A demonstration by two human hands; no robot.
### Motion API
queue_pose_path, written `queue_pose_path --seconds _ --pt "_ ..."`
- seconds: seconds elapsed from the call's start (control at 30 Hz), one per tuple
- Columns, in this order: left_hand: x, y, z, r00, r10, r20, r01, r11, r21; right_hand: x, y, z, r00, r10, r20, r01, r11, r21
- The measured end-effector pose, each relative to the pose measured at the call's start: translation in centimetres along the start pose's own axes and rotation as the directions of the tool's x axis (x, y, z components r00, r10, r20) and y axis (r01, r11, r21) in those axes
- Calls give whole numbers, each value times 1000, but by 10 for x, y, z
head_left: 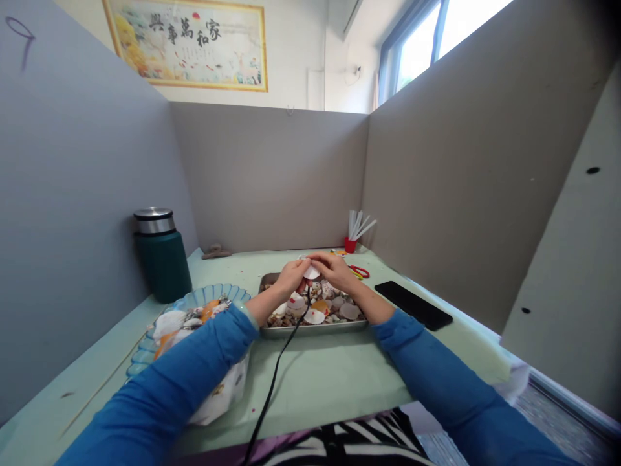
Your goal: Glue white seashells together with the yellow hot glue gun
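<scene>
My left hand [291, 277] and my right hand [334, 270] meet above a metal tray [310, 329] filled with several shells. Between the fingertips of both hands sits a white shell [311, 272]. The left hand's fingers are also closed round a small tool whose black cable [276, 375] trails down across the table toward me. The tool itself is mostly hidden by the fingers. Both arms wear blue sleeves.
A blue scalloped plate [204, 299] with shells sits left of the tray, partly under my left sleeve. A dark green flask [162, 255] stands at the far left. A black phone [413, 304] lies at the right; red scissors [359, 271] and a red cup of white sticks [351, 241] are behind.
</scene>
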State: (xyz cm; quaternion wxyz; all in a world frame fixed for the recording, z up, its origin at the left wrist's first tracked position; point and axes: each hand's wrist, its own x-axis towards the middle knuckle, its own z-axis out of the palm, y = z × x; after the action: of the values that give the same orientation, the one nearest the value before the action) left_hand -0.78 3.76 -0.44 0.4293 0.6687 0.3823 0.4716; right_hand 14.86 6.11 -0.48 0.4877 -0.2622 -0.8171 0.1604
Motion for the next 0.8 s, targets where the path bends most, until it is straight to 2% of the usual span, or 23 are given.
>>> queue_pose_path --seconds 0.43,0.67,0.8 --pt "0 -2 -2 999 11 50 -12 1000 14 0 1 -5 986 138 98 -160 949 271" --pt "0 -4 -2 998 20 56 -20 1000 -2 0 -2 -7 975 185 122 -213 932 294" --pt "1 -3 -3 1000 -6 20 5 999 49 0 0 -4 980 155 126 -183 952 246"
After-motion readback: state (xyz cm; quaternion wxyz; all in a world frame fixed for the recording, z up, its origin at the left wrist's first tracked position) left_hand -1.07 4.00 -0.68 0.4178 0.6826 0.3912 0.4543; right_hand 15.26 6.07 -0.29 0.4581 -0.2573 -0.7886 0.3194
